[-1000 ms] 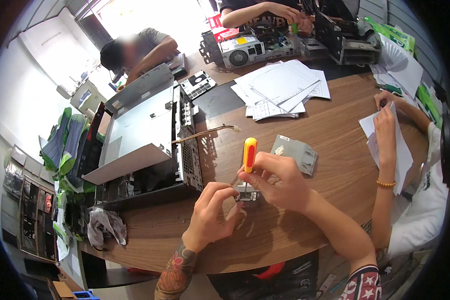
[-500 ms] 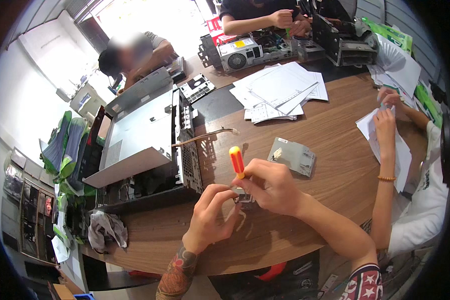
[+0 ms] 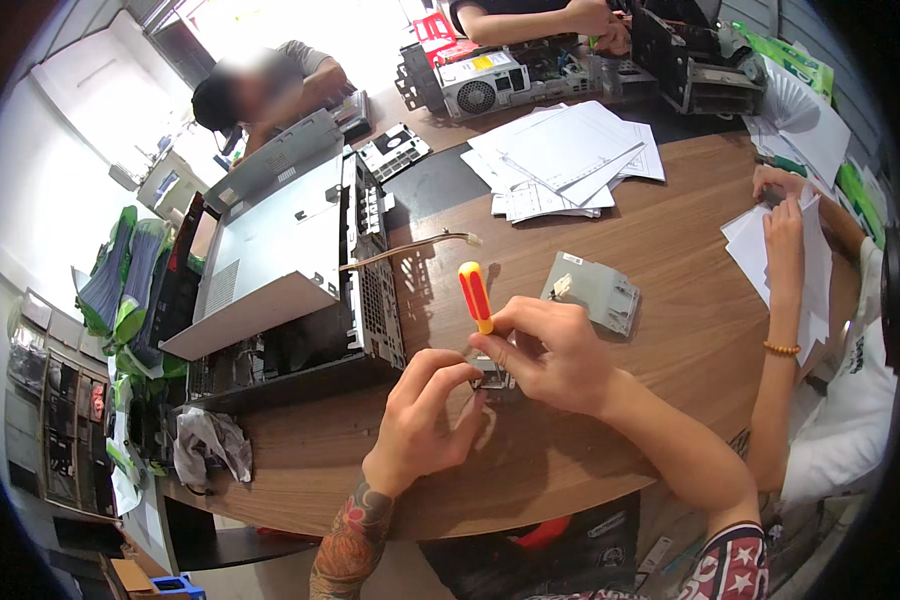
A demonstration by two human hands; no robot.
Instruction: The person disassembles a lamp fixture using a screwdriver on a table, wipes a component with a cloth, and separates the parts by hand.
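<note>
Bright light (image 3: pixel 305 25) glares beyond a brown wood-grain table (image 3: pixel 685 235), a white wall (image 3: pixel 30 195) standing at left.

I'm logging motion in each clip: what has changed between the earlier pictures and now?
The screwdriver has tipped: its handle stood near upright one second ago and now leans to the person's left. Nothing was visibly taken up or let go. The right hand keeps its hold on it, the left hand stays at the small metal part, and the grey metal plate lies where it was.

The screwdriver handle (image 3: pixel 476 297) looks like glossy plastic, the table (image 3: pixel 690 215) grained wood, the case panel (image 3: pixel 285 255) smooth metal.
</note>
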